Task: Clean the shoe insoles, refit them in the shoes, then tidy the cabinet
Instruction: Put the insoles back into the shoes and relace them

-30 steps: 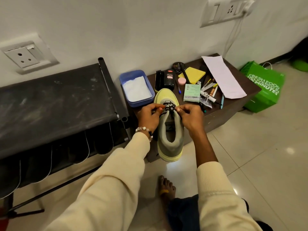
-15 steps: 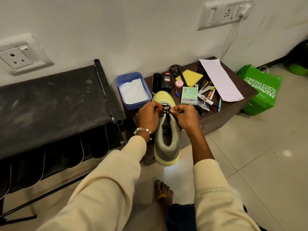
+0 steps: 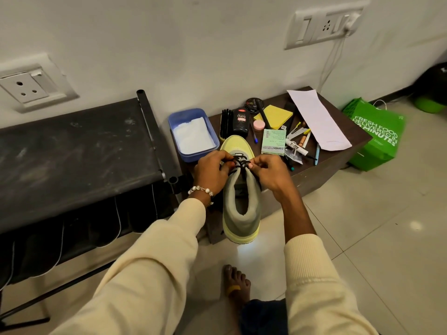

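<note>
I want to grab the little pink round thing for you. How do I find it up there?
Start at the brown cabinet against the white wall, beside the black rack. Near its back edge a black Cherry polish bottle stands left of a yellow sticky-note pad. The small pink round pot lies between them, the only pink thing there.

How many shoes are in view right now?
1. The yellow-and-grey shoe lies with its toe on the brown cabinet, heel overhanging toward the person, both hands at its black laces. Its pair may be hidden in the covered rack or out of frame.
</note>
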The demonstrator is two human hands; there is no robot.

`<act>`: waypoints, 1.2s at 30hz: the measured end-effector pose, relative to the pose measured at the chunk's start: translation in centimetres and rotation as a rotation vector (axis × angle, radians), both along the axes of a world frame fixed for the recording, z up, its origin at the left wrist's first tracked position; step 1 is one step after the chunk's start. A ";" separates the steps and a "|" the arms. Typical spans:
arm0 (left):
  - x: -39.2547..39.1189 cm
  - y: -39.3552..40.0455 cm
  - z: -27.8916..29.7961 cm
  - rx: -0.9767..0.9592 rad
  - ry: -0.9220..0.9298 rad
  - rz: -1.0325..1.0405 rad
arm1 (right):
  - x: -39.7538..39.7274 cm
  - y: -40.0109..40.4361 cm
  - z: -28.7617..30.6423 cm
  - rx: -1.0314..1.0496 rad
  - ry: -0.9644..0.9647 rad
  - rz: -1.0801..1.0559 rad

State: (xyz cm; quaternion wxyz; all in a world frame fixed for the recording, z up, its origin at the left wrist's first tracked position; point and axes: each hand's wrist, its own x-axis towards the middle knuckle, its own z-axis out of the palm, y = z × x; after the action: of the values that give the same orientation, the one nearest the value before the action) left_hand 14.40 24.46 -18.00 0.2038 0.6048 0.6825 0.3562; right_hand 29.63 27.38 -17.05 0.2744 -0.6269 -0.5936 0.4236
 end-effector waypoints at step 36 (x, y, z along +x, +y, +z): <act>0.0 -0.7 0.0 -0.033 -0.019 -0.026 | 0.2 -0.4 0.8 0.105 -0.225 0.121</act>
State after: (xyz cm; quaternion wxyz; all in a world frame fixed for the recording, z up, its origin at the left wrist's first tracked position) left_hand 14.40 23.72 -18.01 0.2247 0.6067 0.6785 0.3478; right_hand 29.84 26.94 -16.26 0.2126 -0.6181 -0.6788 0.3346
